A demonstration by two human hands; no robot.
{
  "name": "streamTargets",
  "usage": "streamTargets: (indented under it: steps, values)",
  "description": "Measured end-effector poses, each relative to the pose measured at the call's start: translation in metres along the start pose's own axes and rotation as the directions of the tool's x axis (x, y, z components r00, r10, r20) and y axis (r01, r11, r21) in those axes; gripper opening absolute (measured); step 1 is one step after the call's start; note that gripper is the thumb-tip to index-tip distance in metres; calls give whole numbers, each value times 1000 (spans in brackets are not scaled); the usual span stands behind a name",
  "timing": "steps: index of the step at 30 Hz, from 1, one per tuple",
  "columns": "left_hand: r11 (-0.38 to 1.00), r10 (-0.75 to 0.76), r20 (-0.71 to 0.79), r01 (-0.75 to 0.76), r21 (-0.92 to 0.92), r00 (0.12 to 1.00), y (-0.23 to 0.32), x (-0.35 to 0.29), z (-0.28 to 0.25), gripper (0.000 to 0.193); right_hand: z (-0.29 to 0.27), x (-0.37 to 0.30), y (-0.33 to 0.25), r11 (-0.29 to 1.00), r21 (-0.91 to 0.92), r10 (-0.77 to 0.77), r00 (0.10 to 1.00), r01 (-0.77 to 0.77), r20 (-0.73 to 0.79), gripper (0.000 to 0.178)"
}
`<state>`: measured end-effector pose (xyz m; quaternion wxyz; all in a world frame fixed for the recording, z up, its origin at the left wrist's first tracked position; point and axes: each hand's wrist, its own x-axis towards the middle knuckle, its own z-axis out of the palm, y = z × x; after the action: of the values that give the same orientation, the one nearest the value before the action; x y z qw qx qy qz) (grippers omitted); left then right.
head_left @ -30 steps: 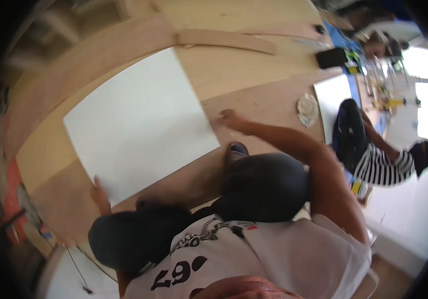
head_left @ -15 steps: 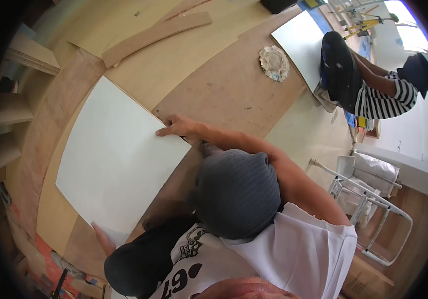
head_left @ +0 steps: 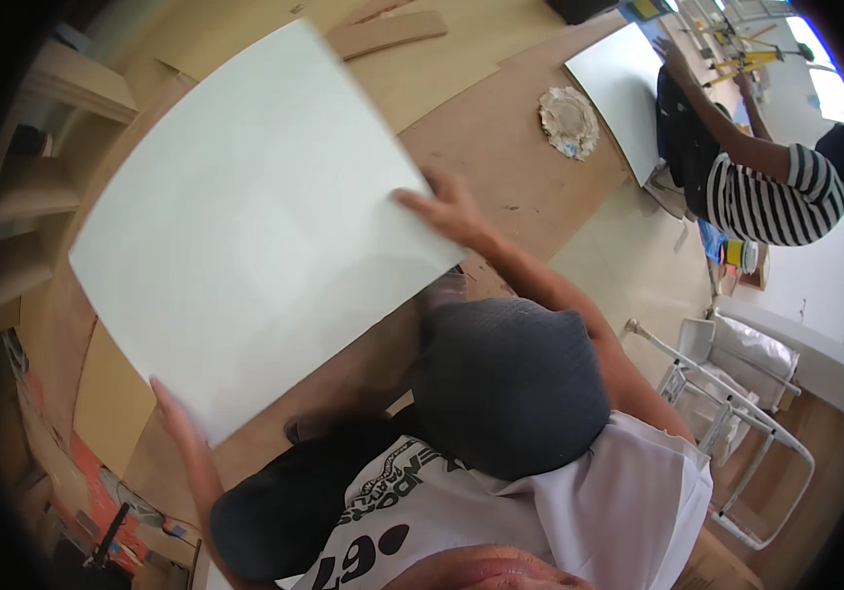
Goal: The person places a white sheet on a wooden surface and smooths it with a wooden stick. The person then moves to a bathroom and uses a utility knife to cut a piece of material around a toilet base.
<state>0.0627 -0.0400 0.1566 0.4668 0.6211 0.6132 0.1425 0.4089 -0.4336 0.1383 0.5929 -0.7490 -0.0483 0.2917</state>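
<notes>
A large white rectangular panel (head_left: 245,226) fills the left middle of the head view, held off the surface below. My right hand (head_left: 449,208) grips its right edge, thumb on the top face and the fingers mostly under it. At the lower left corner, my left hand (head_left: 178,421) holds the opposite edge, with most of its fingers hidden beneath the panel. My bent knee (head_left: 510,383) in dark grey cloth is close to the near edge.
Brown boards (head_left: 500,177) lie beneath, with a curved wooden strip (head_left: 389,35) beyond. A crumpled pale round liner (head_left: 568,123) sits near another white panel (head_left: 623,93), beside a crouching person in a striped shirt (head_left: 771,192). Wooden shelves (head_left: 33,187) stand left; a metal stepladder (head_left: 736,423) right.
Both my hands have lifted the white panel; it looks larger and reaches farther up the view. The other person's arms now stretch forward by their panel.
</notes>
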Motion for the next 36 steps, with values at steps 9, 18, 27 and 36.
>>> streamTargets:
  steps: [9, 18, 27, 36]
  values:
    - [884, 381, 425, -459, 93, 821, 110, -3, 148, 57, -107, -147, 55, 983, -183, -76, 851, -24, -520, 43]
    - [683, 418, 744, -721, 122, 522, 89, -138, 321, 62, -176, -353, 204, 951, -71, 140, 621, -302, -771, 49]
    - [570, 373, 861, -818, 81, 345, 163, -144, 355, 62, -101, -324, 213, 929, 125, 274, 418, -349, -866, 54]
    - [526, 533, 757, -849, 51, 377, 105, -27, 208, 51, -202, -352, 245, 621, 569, 732, 140, -539, -666, 53]
